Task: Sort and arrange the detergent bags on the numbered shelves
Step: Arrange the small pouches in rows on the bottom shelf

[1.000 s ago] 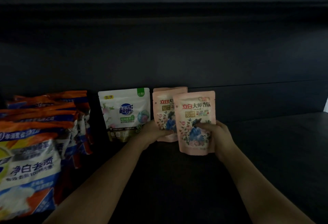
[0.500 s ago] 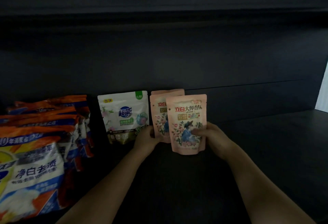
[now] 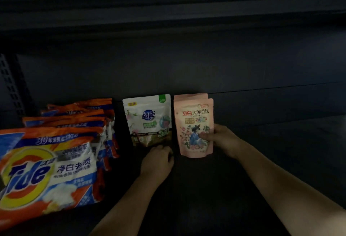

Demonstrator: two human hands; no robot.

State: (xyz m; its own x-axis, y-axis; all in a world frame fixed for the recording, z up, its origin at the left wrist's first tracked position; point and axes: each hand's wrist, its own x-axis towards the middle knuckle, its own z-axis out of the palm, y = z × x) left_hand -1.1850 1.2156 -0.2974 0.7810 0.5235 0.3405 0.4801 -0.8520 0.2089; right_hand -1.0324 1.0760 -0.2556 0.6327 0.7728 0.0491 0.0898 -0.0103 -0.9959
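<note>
Two pink detergent pouches stand upright on the dark shelf [image 3: 262,161], one right behind the other. My right hand [image 3: 222,140] grips the front pink pouch [image 3: 193,123] at its right edge, thumb on its face. Only the top edge of the rear pink pouch [image 3: 191,96] shows. To their left stands a white and green pouch [image 3: 148,119]. My left hand [image 3: 158,161] is just below that pouch's bottom right corner, fingers curled, holding nothing I can see. A row of orange Tide bags [image 3: 48,168] fills the left.
The shelf's dark back panel [image 3: 187,58] runs behind the pouches. A perforated upright [image 3: 11,89] stands at the far left. The shelf above [image 3: 168,1] overhangs the scene. Bare shelf surface stretches to the right of the pink pouches.
My right hand has slid the front pink pouch left and back, lining it up in front of the rear one. My left hand has let go of the rear pouch and drawn back.
</note>
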